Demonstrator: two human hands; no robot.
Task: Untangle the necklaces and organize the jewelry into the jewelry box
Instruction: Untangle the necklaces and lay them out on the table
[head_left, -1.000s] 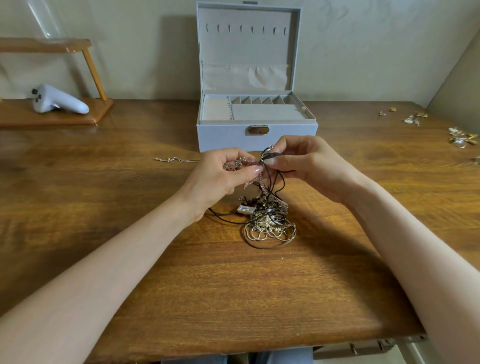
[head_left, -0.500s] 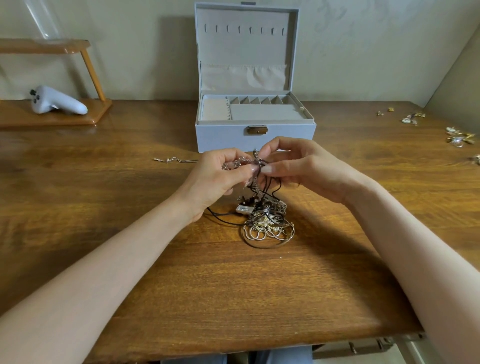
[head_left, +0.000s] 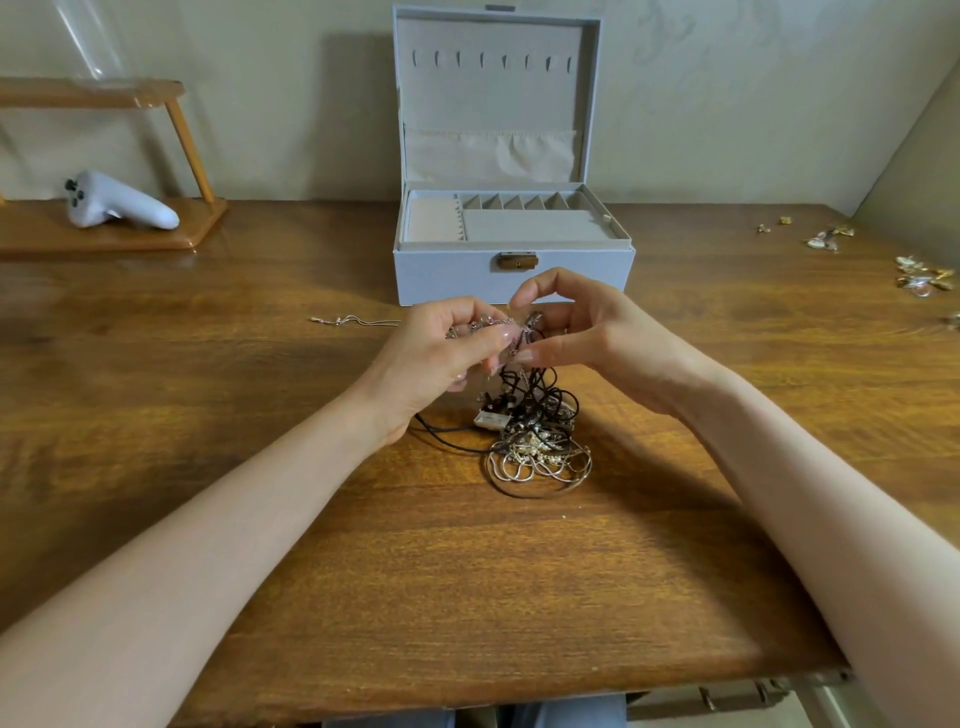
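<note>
Both hands are raised over the centre of the table (head_left: 467, 571), just in front of the jewelry box (head_left: 457, 275). Left hand (head_left: 441, 358): fingers curled, thumb and forefinger pinching a silver chain at the top of the necklace tangle (head_left: 535, 441). Right hand (head_left: 592, 343): thumb tip pressed onto the same strands right beside the left thumb, with black cord looped at its fingertips. The forefinger is arched high, clear of the strands. Which fingers back the thumb I can't tell, they're hidden. The top of the tangle is lifted and strands hang down from the pinch. The bulk rests on the table directly below the hands: black cords, a white rectangular pendant (head_left: 491, 420) on its left side, silver and gold loops fanned out on the near side. 1 black cord runs out left under the left wrist. The jewelry box sits back-centre on the table, lid (head_left: 493, 104) upright and open, latch (head_left: 517, 261) facing the person. Its tray has a row of small compartments at the back, a pale padded section at left and a flat section in front. 1 loose silver chain (head_left: 358, 320) lies flat on the table left of the hands, apart from the tangle. Small gold and silver pieces (head_left: 922, 275) are scattered at the table's far right, well apart. A white controller (head_left: 119, 208) rests on a wooden stand (head_left: 130, 241) at far left.
</note>
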